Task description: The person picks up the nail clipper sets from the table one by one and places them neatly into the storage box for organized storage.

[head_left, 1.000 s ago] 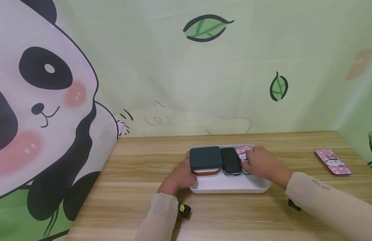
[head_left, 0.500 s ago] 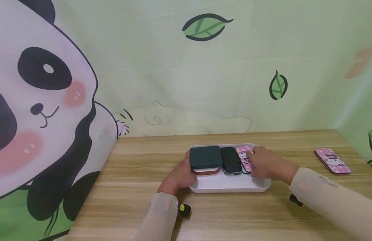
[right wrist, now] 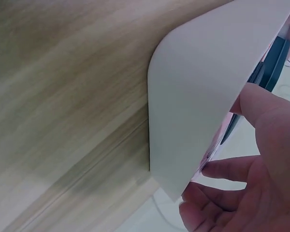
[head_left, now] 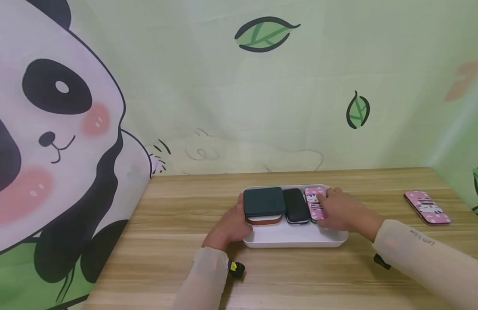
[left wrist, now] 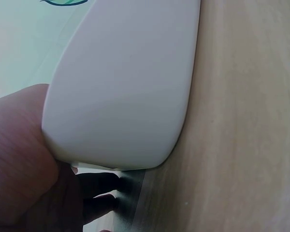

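Note:
My right hand [head_left: 341, 212] holds a flat pink case with a cartoon print [head_left: 314, 198] at the right end of a white tray [head_left: 289, 237]. In the right wrist view its thumb and index finger reach over the tray's wall to the case. My left hand [head_left: 232, 221] grips the tray's left end, thumb at the near side. Inside the tray, a black flat case [head_left: 296, 206] lies left of the pink one. Further left, a dark green square case [head_left: 264, 201] rests on a white and brown item [head_left: 264, 220]. What lies under the pink case is mostly hidden.
A second pink cartoon-print case [head_left: 427, 207] lies on the wooden table [head_left: 308, 275], right of the tray. Behind the table hangs a pale green cloth backdrop [head_left: 208, 86] with a panda and leaves.
The pink case has straightened and settled beside the black one, covering the teal edge seen beneath it before. My right hand has shifted slightly right; my left hand stays put.

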Available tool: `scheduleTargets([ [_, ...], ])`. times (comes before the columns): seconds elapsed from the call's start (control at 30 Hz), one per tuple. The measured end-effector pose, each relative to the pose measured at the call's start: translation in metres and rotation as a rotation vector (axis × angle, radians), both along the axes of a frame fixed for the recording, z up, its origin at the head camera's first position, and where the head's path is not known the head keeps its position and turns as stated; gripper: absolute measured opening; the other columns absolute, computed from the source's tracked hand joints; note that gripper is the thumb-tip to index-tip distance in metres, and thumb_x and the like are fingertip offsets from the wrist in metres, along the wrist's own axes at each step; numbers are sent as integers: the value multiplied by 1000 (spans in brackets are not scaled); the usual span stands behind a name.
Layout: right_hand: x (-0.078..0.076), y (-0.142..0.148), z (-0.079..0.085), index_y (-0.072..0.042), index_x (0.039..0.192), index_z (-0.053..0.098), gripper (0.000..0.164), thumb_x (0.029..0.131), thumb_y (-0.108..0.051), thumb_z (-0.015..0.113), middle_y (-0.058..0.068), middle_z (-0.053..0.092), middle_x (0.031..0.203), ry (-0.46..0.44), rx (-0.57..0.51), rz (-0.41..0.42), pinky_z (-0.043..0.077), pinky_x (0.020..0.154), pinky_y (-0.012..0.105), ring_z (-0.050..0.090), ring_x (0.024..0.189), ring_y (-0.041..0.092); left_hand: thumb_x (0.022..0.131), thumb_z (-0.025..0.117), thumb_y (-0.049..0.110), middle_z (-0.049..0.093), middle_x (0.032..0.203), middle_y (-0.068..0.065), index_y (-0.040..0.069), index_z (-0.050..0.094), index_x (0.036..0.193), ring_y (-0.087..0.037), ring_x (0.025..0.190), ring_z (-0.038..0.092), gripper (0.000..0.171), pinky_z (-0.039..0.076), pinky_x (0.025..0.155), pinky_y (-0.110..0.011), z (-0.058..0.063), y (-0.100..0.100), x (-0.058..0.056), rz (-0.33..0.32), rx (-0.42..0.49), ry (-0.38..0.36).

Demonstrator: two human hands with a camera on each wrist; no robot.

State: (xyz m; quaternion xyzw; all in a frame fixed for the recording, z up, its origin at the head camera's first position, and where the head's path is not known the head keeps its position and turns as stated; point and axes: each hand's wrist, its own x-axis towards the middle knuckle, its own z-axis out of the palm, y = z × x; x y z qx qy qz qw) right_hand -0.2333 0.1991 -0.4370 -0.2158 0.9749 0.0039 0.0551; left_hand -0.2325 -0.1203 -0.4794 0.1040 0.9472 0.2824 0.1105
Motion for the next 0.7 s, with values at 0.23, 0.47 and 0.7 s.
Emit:
scheduleTargets([
  [0.23, 1, 0, 1, 6, 139, 54, 80, 83, -48, 74, 29, 58, 124, 62, 44, 13, 47, 96, 57, 54, 109, 40, 80, 63, 12, 37, 158, -16, 6, 0, 161, -27, 122, 50, 103, 40, 108, -41, -3, 0, -2, -1, -3, 2],
  [0.47, 3, 2, 3, 3, 140, 54, 80, 84, -51, 73, 29, 57, 129, 54, 34, 6, 47, 96, 58, 54, 110, 41, 81, 62, 12, 37, 158, -17, 6, 0, 161, -26, 130, 48, 102, 37, 112, -41, -3, -1, -2, -1, -3, 5],
  [0.7, 5, 8, 0, -2, 141, 55, 78, 83, -50, 75, 25, 57, 131, 56, 13, 5, 47, 96, 58, 54, 109, 38, 80, 63, 11, 37, 158, -17, 6, 1, 161, -27, 125, 50, 103, 38, 109, -42, 0, 0, 1, 3, 19, -1],
])
